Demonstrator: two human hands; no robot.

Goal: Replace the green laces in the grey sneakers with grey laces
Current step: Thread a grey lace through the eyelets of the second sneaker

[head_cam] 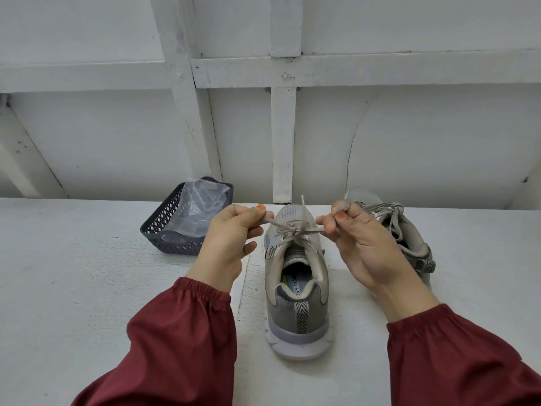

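The near grey sneaker [297,303] stands on the white bench [87,288], heel toward the person, with the grey lace [292,230] knotted over its tongue. The left hand [231,235] pinches one side of the lace between thumb and forefinger, and the right hand [363,244] pinches the other. Whether these are loops or plain ends cannot be told.

This looks like the knot being tightened. The shoe is light and nothing holds it, so an uneven pull could tip or drag it sideways. A pinch that slips would let the bow fall slack.

The second sneaker [409,230] lies just behind the right hand, already laced in grey; the knuckles could snag its loose bow. The dark basket [164,230], holding a clear plastic bag [196,206], sits apart on the left — out of the way. No green lace shows.
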